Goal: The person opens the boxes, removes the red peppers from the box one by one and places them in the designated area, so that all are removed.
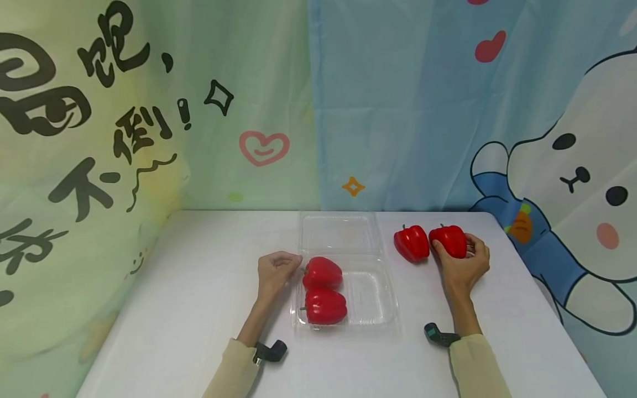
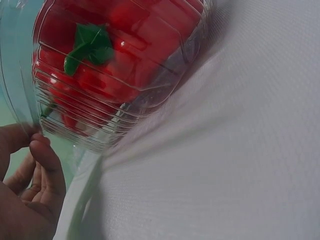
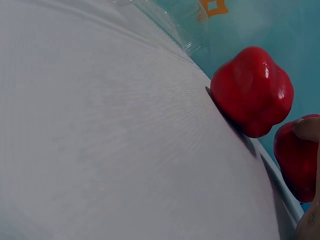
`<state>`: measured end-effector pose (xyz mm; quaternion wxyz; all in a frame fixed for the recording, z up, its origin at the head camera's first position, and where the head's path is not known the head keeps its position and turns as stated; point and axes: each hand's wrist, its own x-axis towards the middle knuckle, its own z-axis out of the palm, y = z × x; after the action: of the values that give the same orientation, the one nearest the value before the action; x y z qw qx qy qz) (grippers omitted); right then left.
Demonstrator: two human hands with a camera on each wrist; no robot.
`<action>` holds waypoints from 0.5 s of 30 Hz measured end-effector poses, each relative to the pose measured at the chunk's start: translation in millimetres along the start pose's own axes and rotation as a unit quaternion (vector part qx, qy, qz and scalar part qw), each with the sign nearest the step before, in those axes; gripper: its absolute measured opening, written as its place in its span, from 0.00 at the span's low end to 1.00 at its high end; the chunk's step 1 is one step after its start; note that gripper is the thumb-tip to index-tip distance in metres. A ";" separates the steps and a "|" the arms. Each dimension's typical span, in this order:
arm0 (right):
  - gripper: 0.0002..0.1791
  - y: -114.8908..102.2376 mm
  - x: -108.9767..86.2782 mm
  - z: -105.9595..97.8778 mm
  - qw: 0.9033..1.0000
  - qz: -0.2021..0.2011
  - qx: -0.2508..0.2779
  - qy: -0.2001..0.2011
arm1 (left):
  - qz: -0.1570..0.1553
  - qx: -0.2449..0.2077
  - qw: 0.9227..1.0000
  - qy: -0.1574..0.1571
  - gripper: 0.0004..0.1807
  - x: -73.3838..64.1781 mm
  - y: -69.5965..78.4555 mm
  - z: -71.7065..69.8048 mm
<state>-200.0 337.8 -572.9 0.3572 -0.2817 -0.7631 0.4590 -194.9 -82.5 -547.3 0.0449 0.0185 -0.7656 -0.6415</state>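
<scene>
The four peppers [image 1: 325, 307] are glossy red with green stems [image 2: 92, 47]; the box [image 1: 370, 298] is clear and colourless, ribbed with fine parallel lines. The worktop [image 1: 199, 293] is white, perhaps finely woven, though the wrist views are dim. The backdrop [image 1: 368, 110] goes from yellow-green to light blue, printed with black lettering [image 1: 82, 188], a pink heart outline [image 1: 243, 147] and a white cartoon animal [image 1: 537, 160] in blue. The sleeves [image 1: 231, 367] are beige

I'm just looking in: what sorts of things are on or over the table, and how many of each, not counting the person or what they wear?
Clear plastic container: 1
Red peppers: 4 (2 in the container, 1 held by the right hand, 1 beside that)
Total: 5
</scene>
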 end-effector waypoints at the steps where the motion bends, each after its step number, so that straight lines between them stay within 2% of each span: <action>1: 0.39 -0.3 -0.2 0.2 1.000 0.000 0.001 -0.001 | -0.001 0.000 1.000 0.000 0.09 0.0 -0.2 0.0; 15: 0.43 -2.6 -1.5 1.0 0.999 0.027 -0.004 -0.019 | -0.002 0.000 1.000 0.000 0.09 0.1 -2.4 0.7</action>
<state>-200.2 335.1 -571.3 0.3289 -0.2949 -0.7637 0.4708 -195.2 -82.3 -549.8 0.0430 0.0202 -0.7657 -0.6414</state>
